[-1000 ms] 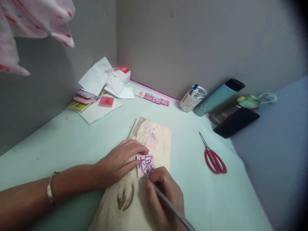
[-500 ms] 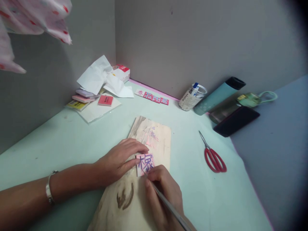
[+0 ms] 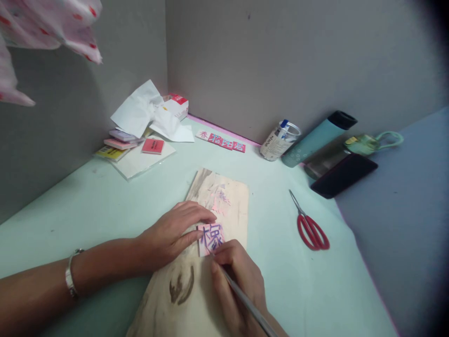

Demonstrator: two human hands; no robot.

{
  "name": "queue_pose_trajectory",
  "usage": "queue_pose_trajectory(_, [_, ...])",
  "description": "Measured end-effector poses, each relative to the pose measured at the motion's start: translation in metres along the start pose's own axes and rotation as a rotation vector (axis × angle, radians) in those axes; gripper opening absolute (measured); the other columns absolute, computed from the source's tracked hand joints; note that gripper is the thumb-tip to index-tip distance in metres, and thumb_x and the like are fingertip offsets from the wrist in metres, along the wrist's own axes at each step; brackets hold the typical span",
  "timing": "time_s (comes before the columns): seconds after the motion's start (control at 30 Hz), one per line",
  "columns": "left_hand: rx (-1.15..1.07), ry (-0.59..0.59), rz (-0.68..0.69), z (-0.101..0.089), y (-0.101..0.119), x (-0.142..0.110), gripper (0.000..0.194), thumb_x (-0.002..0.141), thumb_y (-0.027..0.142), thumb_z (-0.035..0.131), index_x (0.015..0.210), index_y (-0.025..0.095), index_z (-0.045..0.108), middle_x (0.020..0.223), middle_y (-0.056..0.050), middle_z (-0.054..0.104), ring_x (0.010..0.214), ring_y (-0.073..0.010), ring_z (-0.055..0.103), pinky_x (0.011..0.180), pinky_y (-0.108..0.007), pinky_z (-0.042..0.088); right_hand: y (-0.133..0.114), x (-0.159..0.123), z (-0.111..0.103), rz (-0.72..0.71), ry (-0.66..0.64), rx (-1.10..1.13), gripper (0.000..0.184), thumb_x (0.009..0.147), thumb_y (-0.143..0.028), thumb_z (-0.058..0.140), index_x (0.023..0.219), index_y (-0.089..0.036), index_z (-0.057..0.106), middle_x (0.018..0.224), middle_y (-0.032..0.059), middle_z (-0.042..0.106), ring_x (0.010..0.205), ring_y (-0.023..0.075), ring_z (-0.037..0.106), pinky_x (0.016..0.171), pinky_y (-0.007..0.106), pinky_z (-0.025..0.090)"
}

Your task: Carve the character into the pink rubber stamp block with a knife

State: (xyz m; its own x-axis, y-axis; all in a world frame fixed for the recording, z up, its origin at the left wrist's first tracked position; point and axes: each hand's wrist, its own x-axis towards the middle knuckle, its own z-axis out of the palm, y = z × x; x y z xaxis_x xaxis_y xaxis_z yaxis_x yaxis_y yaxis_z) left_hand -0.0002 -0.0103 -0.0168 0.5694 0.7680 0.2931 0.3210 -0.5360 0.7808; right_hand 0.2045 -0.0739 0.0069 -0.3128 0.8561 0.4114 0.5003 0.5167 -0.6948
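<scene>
A small pink carving block (image 3: pixel 205 246) with a purple character on its face rests on a wooden board (image 3: pixel 235 189). My left hand (image 3: pixel 178 229) steadies it, with the thumb at its left edge and the fingers curled at its top edge. Closed in a pen-like grip, my right hand (image 3: pixel 238 285) holds a slim silver carving knife (image 3: pixel 249 305). The knife's tip meets the block near its lower edge; the fingers partly cover the block's lower right corner. Pink shavings (image 3: pixel 218 202) lie on the board above it.
Red-handled scissors (image 3: pixel 312 229) lie to the right. A pen-filled can (image 3: pixel 278 142), a teal flask (image 3: pixel 317 140), a green-lidded bottle (image 3: pixel 328 161) and a phone (image 3: pixel 345 175) line the back right. Carved tiles (image 3: pixel 224 142), papers (image 3: pixel 135 112) and coloured blocks (image 3: pixel 153 146) are at the back.
Both hands keep nearly the same positions, and the knife's tip stays at the block's lower part. The whole view has shifted very slightly.
</scene>
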Motion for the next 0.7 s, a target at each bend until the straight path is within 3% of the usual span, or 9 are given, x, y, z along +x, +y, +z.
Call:
queue_pose_trajectory(0.2, [0.001, -0.004, 0.006, 0.000, 0.000, 0.000, 0.027, 0.103, 0.018, 0.045, 0.128, 0.024, 0.055, 0.125, -0.002, 0.063, 0.121, -0.0197, 0.053, 0.108, -0.035, 0.035, 0.002, -0.001, 0.003, 0.002, 0.046, 0.016, 0.015, 0.093, -0.010, 0.045, 0.085, -0.022, 0.047, 0.074, -0.0016, 0.052, 0.059, 0.0111, 0.052, 0.053, 0.023, 0.039])
queue_pose_trajectory(0.7, [0.007, 0.002, 0.009, 0.000, -0.001, 0.000, 0.027, 0.103, 0.019, 0.045, 0.128, 0.024, 0.055, 0.124, -0.003, 0.064, 0.120, -0.0203, 0.055, 0.107, -0.036, 0.037, -0.001, -0.001, -0.007, 0.058, -0.070, 0.006, 0.015, 0.092, -0.009, 0.045, 0.085, -0.022, 0.046, 0.076, -0.0009, 0.054, 0.064, 0.0127, 0.055, 0.055, 0.024, 0.041])
